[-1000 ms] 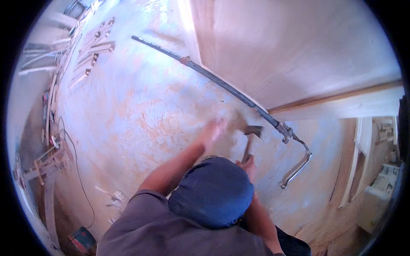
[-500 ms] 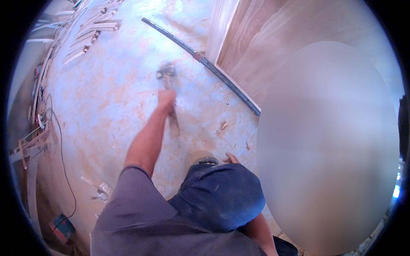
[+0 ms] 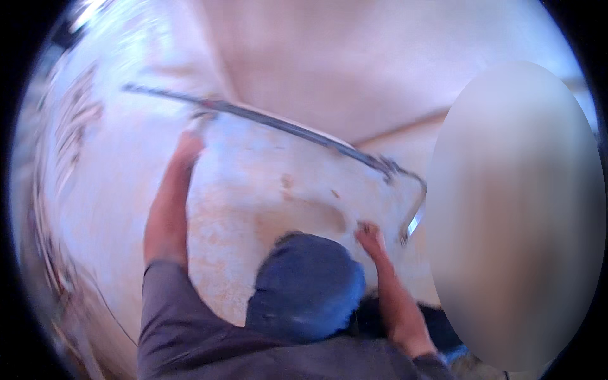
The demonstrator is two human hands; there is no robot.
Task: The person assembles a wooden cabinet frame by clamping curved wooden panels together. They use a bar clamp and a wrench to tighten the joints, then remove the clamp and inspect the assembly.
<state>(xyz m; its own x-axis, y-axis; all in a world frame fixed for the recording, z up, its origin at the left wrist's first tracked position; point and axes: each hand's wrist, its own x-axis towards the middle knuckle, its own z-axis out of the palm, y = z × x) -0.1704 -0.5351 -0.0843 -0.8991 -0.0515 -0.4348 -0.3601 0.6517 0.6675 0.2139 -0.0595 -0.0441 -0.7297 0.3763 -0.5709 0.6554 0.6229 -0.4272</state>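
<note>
In my left hand (image 3: 189,147) is a hammer (image 3: 202,119), smeared by motion. Its head is next to the reddish jaw (image 3: 209,104) of a long dark bar clamp (image 3: 288,128), and whether they touch is unclear. The clamp runs along the lower edge of a large wooden panel (image 3: 304,63). My right hand (image 3: 370,237) is closed, a little short of the clamp's screw end (image 3: 387,168) and a thin bent rod (image 3: 423,190). What its fingers hold, if anything, is too blurred to make out.
My bent knee in dark blue cloth (image 3: 307,288) is between my arms, over the pale, stained floor (image 3: 234,234). Strips of wood (image 3: 75,120) lie at the far left, and a dark cord (image 3: 111,310) curves at the near left. A blurred oval hides much of the right side.
The view has swung right, bringing in the clamp's screw end and bent rod. My left hand has carried the hammer up to the clamp's reddish jaw. My right hand, mostly hidden before, now reaches forward.
</note>
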